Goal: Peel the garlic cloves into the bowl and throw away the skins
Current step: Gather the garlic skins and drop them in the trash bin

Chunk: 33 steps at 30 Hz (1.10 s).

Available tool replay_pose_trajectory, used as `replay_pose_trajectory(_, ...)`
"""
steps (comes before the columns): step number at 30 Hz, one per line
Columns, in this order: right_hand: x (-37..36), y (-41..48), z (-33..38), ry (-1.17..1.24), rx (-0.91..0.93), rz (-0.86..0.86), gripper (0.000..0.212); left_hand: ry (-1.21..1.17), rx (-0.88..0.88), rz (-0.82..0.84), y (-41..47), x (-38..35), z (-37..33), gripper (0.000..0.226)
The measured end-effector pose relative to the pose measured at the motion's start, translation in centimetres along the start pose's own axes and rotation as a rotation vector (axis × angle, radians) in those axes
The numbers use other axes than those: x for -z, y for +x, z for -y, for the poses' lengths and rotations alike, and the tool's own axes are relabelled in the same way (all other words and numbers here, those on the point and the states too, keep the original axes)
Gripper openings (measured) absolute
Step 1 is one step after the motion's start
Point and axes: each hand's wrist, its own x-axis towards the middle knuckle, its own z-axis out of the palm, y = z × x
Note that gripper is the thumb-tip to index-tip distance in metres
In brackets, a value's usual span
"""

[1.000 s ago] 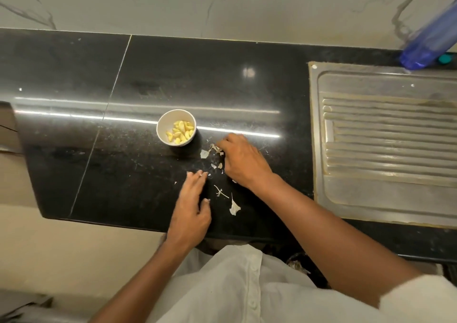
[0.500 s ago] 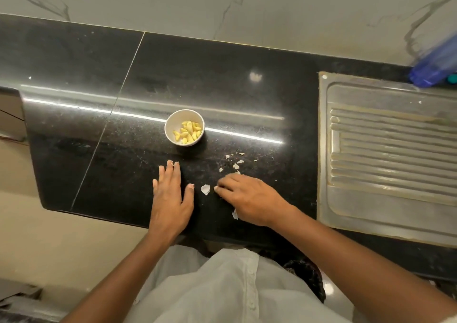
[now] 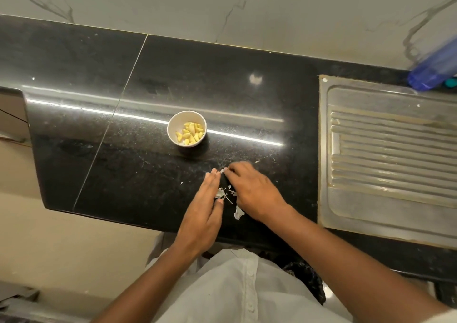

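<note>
A small white bowl (image 3: 173, 129) on the black counter holds several peeled yellow garlic cloves (image 3: 191, 132). Nearer the front edge, thin white garlic skins (image 3: 223, 193) lie in a small heap between my hands. My left hand (image 3: 206, 211) lies on its edge with straight fingers, touching the left side of the heap. My right hand (image 3: 252, 191) rests on the counter at the heap's right side, fingers bent down onto the skins; its fingertips are hidden. One larger skin (image 3: 238, 213) lies by my right wrist.
The black granite counter (image 3: 103, 149) has its front edge just below my hands. A steel sink drainboard (image 3: 390, 164) is set into it at the right. A blue bottle (image 3: 435, 68) stands at the back right against the marble wall.
Both hands have come together, sweeping the scattered skins into one heap. My left hand moved right and my right hand slid back toward it.
</note>
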Motion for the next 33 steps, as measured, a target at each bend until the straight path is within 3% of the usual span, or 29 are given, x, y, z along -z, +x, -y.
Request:
replay_pose_trajectory(5,-0.8,-3.8,0.7,0.005,0.056,0.010,0.057,0.170,0.119,-0.140,0.4,1.8,1.3,0.064)
replay_pose_trajectory(11,1.0,-0.9,-1.5,0.009,-0.229,-0.134,0.053,0.281,0.280,-0.157,0.1,2.6,2.0,0.065)
replay_pose_trajectory(14,0.9,-0.9,-2.2,0.008,-0.270,-0.116,0.056,0.258,0.228,-0.091,-0.5,1.6,1.7,0.067)
replay_pose_trajectory(18,-0.5,-3.7,-0.4,-0.006,-0.150,-0.051,0.065,0.213,0.101,0.032,-1.6,-0.3,0.7,0.065)
replay_pose_trajectory(23,-1.3,-5.9,0.2,0.017,-0.054,-0.080,0.051,0.102,0.040,0.078,-1.4,-0.5,-0.1,0.061)
replay_pose_trajectory(28,-0.1,-4.3,-2.7,0.056,-0.277,-0.197,0.046,0.158,0.024,0.035,1.6,1.3,-0.2,0.064)
replay_pose_trajectory(33,-0.3,-4.3,-3.0,0.041,-0.323,-0.182,0.051,0.309,-0.072,0.177,4.1,2.1,-0.5,0.073)
